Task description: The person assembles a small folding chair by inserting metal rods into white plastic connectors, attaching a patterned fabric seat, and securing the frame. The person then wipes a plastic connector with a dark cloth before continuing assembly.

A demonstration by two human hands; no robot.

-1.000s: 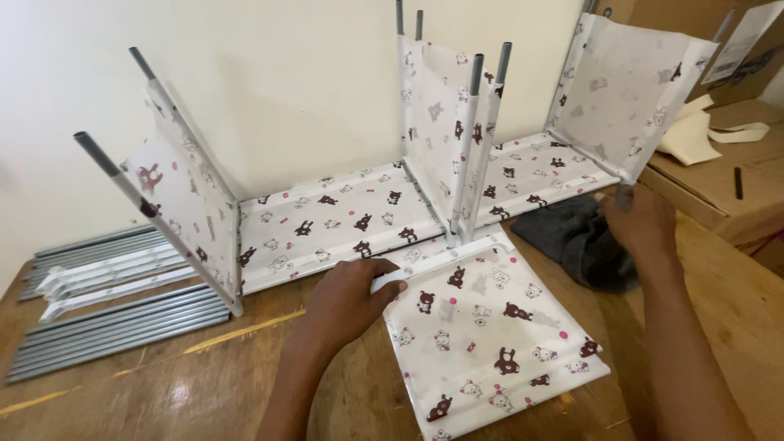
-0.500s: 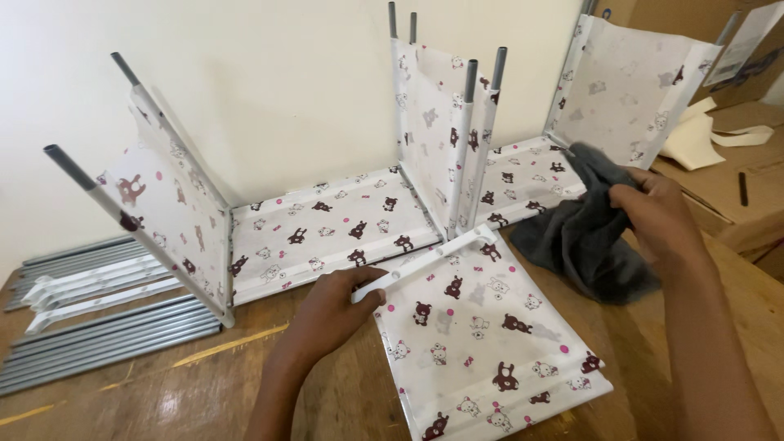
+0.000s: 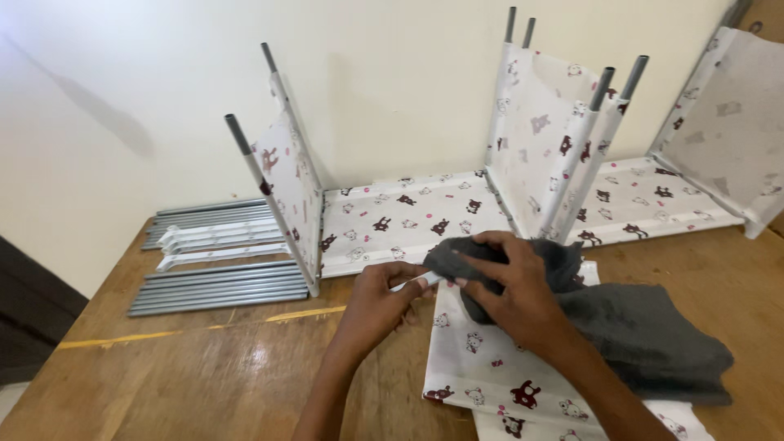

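My left hand [image 3: 382, 292] grips the near end of a thin white rod [image 3: 410, 283] at the top edge of a loose fabric panel [image 3: 490, 363] printed with small brown bears. My right hand [image 3: 514, 286] holds a dark grey cloth [image 3: 629, 327] and presses its bunched end onto that same rod end, right beside my left fingers. The rest of the cloth trails to the right over the panel. Both hands are over the wooden table [image 3: 204, 367], in front of the standing fabric shelf frame [image 3: 416, 216].
The printed shelf frame lies along the cream wall with upright side panels [image 3: 286, 192] [image 3: 547, 147] and grey tube ends sticking up. Another panel [image 3: 727, 122] stands at far right. A pile of grey metal tubes [image 3: 220, 286] and white rails [image 3: 216, 238] lies at the table's back left.
My right hand has brought the grey cloth from the right side over to the rod end, meeting my left hand. The view has shifted to the left.
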